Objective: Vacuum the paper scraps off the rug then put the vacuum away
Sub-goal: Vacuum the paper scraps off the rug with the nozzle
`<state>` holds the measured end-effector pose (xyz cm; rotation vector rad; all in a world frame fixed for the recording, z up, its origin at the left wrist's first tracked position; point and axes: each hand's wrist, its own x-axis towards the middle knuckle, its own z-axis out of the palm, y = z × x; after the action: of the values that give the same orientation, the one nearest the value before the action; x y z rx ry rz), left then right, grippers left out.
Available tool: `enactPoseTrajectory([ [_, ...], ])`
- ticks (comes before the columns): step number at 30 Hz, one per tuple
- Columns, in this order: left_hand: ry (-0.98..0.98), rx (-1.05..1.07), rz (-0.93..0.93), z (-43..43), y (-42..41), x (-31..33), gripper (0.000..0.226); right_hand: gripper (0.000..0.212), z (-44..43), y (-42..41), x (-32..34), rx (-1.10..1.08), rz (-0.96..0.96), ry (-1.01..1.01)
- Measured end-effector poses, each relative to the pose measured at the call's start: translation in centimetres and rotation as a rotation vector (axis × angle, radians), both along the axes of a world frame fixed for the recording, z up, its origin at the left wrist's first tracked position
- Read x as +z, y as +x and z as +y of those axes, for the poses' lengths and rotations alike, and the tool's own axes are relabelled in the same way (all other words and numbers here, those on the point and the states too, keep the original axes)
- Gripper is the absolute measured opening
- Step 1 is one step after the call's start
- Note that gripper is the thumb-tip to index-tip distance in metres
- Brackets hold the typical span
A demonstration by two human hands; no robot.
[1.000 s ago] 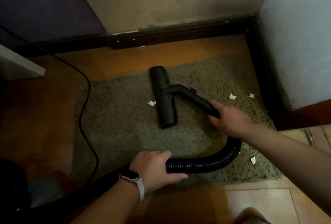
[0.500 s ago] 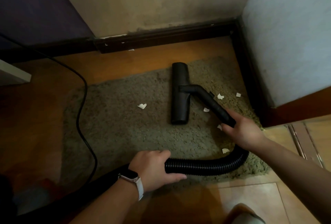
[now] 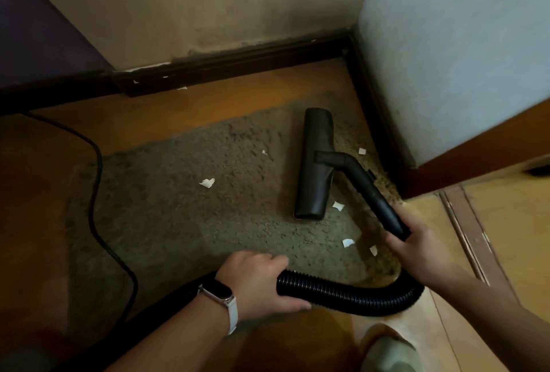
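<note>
Nearest, the left hand (image 3: 256,282) is wrapping round the ribbed hose (image 3: 342,294), fingers curled over it and thumb underneath. The hose is bending in a loop at the rug's near edge, so it is likely handling as soft and springy, good for steering slack but not for aiming. Just beyond, the right hand (image 3: 416,249) is clamping round the lower end of the wand (image 3: 372,193). The wand is looking stiff and light, and that low grip is probably giving the best control. The nozzle (image 3: 315,163) is lying flat on the rug (image 3: 178,222), toward its far right corner. Six scraps (image 3: 348,242) are showing on the rug: two near the right hand, one just beside the nozzle's near end, one mid-rug, one small one further back, one past the wand. They are looking feather-light and likely to lift easily. One cord (image 3: 95,178) is trailing along the left.
</note>
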<state>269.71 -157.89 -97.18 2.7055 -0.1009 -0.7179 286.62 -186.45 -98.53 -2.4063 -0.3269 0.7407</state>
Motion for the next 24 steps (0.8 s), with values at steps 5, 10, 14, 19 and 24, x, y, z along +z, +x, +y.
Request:
enactPoseTrajectory([
  [5, -0.002, -0.099, -0.003, -2.1, 1.4, -0.1, 0.069, 0.043, -3.9, -1.6, 0.5, -0.086, -0.054, -0.002],
  [10, -0.032, -0.127, 0.013, -3.5, 1.7, -0.2, 0.073, 0.046, -5.9, -2.5, 0.6, -0.105, -0.090, -0.017],
  [14, -0.030, -0.117, 0.032, -3.8, 1.4, -0.4, 0.068, 0.049, -6.1, -2.3, 0.0, -0.075, -0.052, -0.066],
  [19, -0.017, -0.068, 0.056, -2.9, 1.1, -0.3, 0.068, 0.049, -4.2, -0.7, -0.8, -0.032, 0.036, -0.115],
  [24, -0.023, -0.014, 0.070, -1.7, 1.1, -0.1, 0.073, 0.053, -1.2, 0.9, -0.4, 0.027, 0.064, -0.155],
])
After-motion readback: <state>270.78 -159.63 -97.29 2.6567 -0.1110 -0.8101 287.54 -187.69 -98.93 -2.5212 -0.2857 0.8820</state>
